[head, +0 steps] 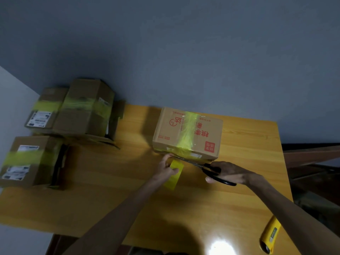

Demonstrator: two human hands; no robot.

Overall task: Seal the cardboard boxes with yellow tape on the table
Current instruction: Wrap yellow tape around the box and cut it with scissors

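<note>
Cardboard box, red print: on the far middle of the wooden table. A band of yellow tape crosses its top and runs down the near face.
Left hand: just before the box, fingers curled round a yellow tape roll, probably seen side-on.
Right hand: grips black-handled scissors, blades lying along the box's near bottom edge.
Three taped boxes, blurred: table's left side.
Yellow utility knife: near right edge.
</note>
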